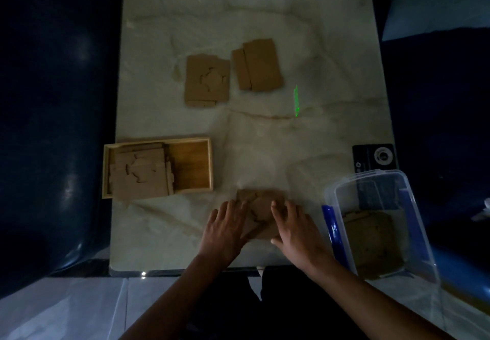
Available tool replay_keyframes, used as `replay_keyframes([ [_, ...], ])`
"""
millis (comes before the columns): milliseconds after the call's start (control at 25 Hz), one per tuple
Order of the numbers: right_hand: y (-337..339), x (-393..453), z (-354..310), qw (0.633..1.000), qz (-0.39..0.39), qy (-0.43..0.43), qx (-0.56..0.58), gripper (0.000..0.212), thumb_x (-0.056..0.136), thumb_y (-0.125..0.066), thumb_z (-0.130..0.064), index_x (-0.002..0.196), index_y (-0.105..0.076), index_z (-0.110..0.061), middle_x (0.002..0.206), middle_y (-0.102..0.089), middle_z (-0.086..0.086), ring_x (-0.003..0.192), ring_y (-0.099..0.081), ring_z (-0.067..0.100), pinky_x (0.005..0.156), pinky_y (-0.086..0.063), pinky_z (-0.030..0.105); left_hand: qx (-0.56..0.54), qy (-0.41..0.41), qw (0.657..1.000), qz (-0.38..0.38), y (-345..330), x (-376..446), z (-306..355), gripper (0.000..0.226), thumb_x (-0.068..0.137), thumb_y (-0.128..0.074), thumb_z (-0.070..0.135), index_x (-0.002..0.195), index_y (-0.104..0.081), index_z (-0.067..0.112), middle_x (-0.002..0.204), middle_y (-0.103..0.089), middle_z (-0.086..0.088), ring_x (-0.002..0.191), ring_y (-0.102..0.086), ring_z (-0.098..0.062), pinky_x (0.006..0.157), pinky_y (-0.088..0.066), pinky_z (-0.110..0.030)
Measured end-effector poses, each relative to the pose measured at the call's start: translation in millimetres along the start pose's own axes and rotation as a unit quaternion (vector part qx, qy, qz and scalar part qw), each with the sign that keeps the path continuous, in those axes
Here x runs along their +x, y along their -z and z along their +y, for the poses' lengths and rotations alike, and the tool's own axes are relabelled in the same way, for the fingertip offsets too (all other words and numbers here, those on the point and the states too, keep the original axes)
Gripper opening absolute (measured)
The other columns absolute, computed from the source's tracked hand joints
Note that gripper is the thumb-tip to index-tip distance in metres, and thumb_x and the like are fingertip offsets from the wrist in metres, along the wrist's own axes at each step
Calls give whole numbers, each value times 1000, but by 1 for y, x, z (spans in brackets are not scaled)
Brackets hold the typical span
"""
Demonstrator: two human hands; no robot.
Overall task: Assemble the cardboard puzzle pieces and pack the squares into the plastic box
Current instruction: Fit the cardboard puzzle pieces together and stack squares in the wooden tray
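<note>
No writing can be read here; the black card (375, 157) at the table's right edge carries a white ring mark, its print too small to make out. Your left hand (226, 229) and right hand (294, 229) both lie flat, fingers spread, pressing on the brown cardboard puzzle square (261, 213) at the near edge of the marble table (212, 8); jigsaw seams run across its face, and it sits slightly turned, one corner toward you. The clear plastic box (381, 223) stands just right of your right hand, long axis running away from you, a finished square (371, 241) lying flat inside; more pieces (141, 174) fill the wooden tray (192, 164) on your left; two cardboard stacks (206, 80) (258, 65) lie farther off.
</note>
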State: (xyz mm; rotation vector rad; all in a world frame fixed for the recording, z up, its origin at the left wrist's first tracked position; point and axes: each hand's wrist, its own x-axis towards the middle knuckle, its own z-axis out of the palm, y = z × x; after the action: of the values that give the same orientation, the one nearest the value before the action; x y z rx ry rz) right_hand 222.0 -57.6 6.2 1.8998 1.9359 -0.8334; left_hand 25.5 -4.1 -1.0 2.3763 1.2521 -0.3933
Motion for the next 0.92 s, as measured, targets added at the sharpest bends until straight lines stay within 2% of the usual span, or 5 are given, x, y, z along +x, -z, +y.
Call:
replay_keyframes([
  [280, 3, 2, -15, 1000, 22, -21, -8, 93, 77, -71, -52, 147, -34, -4, 157, -25, 25, 138, -33, 41, 104, -43, 54, -7, -13, 999, -42, -1, 10, 6, 95, 83, -68, 52, 154, -17, 16, 164, -2, -4, 150, -4, -28, 116, -30, -49],
  [440, 9, 18, -28, 998, 47, 19, 25, 72, 79, -68, -28, 143, -42, -6, 154, -35, 20, 140, -34, 39, 106, -40, 52, -7, -26, 999, -39, -3, 10, 4, 93, 84, -69, 48, 154, -16, 18, 165, 2, 2, 151, -2, -23, 117, -29, -48],
  [640, 14, 38, -31, 998, 46, 40, 6, 69, 83, -68, -34, 141, -47, -1, 152, -38, 25, 139, -38, 40, 110, -36, 51, -14, -29, 998, -50, -3, 11, 2, 99, 86, -66, 45, 153, 3, 23, 164, 7, 6, 149, 9, -16, 117, -24, -46],
  [840, -6, 21, -28, 998, 46, 42, -1, 74, 98, -45, -39, 155, -11, -8, 163, 3, 19, 150, 4, 36, 121, -11, 53, -17, -32, 998, -49, -3, 10, -2, 82, 93, -42, 61, 156, -5, 23, 165, 3, 3, 151, 6, -18, 113, -31, -48],
  [920, -10, 12, -27, 998, 39, 51, -14, 74, 99, -41, -42, 155, -9, -6, 162, 5, 22, 149, 6, 38, 120, -11, 54, -13, -33, 998, -54, -3, 9, -1, 81, 94, -40, 62, 155, -5, 22, 166, 3, 1, 151, 2, -21, 113, -32, -50],
])
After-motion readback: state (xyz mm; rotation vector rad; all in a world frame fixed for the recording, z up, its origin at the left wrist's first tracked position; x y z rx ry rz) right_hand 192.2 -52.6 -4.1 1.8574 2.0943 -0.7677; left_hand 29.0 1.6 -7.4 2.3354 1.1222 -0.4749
